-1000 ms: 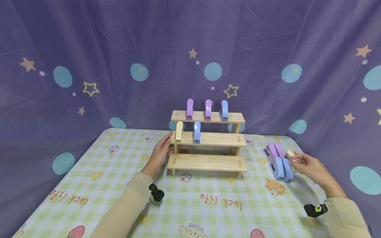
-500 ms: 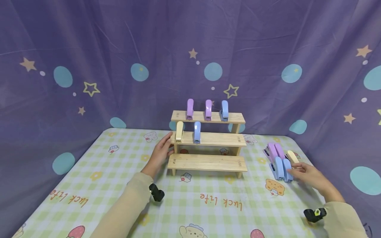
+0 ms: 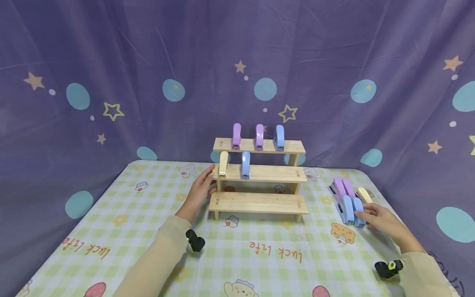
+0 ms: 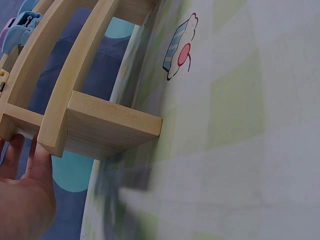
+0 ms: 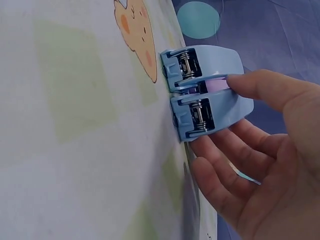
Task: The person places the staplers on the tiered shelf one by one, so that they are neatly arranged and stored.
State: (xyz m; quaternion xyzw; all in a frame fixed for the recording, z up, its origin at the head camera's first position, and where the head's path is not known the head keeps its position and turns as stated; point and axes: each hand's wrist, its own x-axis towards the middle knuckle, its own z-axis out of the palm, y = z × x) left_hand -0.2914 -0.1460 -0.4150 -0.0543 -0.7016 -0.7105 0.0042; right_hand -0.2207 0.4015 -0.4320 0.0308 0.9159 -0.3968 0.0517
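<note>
A three-tier wooden display rack (image 3: pixel 259 202) stands mid-table. My left hand (image 3: pixel 198 192) holds the left end of its middle shelf; the left wrist view shows the fingers (image 4: pixel 40 157) at the board's end. On the top shelf are two purple staplers (image 3: pixel 236 136) and a blue one (image 3: pixel 280 138). The middle shelf bears a cream stapler (image 3: pixel 223 165) and a blue one (image 3: pixel 245 165). At the right, my right hand (image 3: pixel 384 222) grips the right-hand blue stapler (image 5: pixel 215 112), thumb on one side, fingers on the other. Another blue stapler (image 5: pixel 215 60) stands beside it.
Behind the blue pair stand two purple staplers (image 3: pixel 339 189) and a cream stapler (image 3: pixel 364 194), close to my right fingers. A checked cloth (image 3: pixel 208 264) covers the table. A purple curtain (image 3: pixel 208 49) hangs behind the table.
My right hand has let go of the cream stapler, moved toward me and slightly left, and taken hold of the right-hand blue stapler. My left hand stays at the rack.
</note>
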